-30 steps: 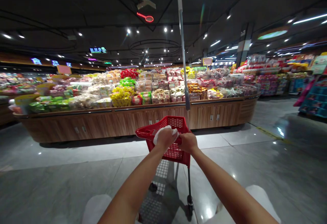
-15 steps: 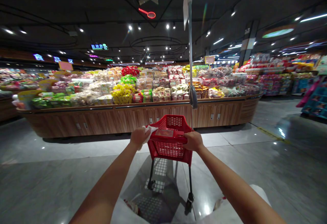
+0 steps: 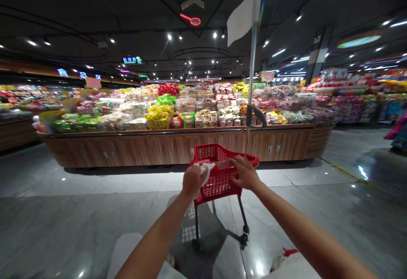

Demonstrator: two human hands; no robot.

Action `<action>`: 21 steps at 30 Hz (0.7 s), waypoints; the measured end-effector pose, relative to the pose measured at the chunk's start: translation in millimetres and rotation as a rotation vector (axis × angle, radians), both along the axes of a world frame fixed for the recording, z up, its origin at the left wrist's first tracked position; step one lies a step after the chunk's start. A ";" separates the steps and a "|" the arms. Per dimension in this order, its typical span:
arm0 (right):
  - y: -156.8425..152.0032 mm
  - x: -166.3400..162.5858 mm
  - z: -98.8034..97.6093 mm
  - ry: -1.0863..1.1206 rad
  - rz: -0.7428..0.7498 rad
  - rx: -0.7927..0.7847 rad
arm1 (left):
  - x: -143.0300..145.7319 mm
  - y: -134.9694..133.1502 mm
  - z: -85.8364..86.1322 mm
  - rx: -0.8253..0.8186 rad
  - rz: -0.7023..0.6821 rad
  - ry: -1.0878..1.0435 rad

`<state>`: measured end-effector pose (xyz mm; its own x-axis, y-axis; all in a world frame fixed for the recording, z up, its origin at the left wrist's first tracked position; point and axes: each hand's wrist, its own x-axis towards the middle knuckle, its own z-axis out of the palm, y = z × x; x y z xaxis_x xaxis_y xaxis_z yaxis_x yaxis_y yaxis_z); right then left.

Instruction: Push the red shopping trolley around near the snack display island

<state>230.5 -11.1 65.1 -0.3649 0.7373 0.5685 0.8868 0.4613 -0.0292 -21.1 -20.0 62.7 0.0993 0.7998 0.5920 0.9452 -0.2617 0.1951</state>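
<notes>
A small red plastic shopping trolley (image 3: 219, 179) stands on wheels on the shiny floor just in front of me. My left hand (image 3: 191, 181) is closed on a white cloth (image 3: 205, 170) and presses it against the near left corner of the basket. My right hand (image 3: 243, 173) rests on the basket's near rim with its fingers spread over it. A metal pole (image 3: 251, 88) rises from the trolley's right side and carries a white flag (image 3: 244, 12) at the top.
A long wooden display island (image 3: 178, 145) piled with packaged food runs across the view behind the trolley. More shelves of goods (image 3: 346, 96) stand at the right. Grey tiled floor (image 3: 79, 211) stretches to both sides.
The trolley has turned and shifted right, and the pole now shows its flag. My left hand with the cloth moved from the left rim to the near left corner.
</notes>
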 end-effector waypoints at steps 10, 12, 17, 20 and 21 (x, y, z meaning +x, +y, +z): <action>-24.0 -54.3 -6.0 0.182 -0.009 -0.096 | 45.7 17.9 -7.3 -0.212 -0.189 -0.256; -24.3 -44.3 -1.7 0.194 -0.045 -0.125 | 40.2 32.9 -9.4 -0.254 -0.167 -0.281; -32.8 -48.1 13.4 0.008 -0.095 -0.183 | 23.0 56.1 -16.0 -0.305 -0.146 -0.314; -35.6 -65.0 20.7 -0.113 -0.141 -0.224 | 24.1 52.1 -23.0 -0.302 -0.088 -0.321; -35.2 -70.1 22.7 -0.138 -0.167 -0.255 | 26.8 47.8 -25.9 -0.296 -0.062 -0.319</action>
<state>160.4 -46.2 87.8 -0.2871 0.9057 0.3118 0.9533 0.3021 0.0004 5.8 27.9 36.8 0.0022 0.9379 0.3469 0.8097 -0.2052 0.5497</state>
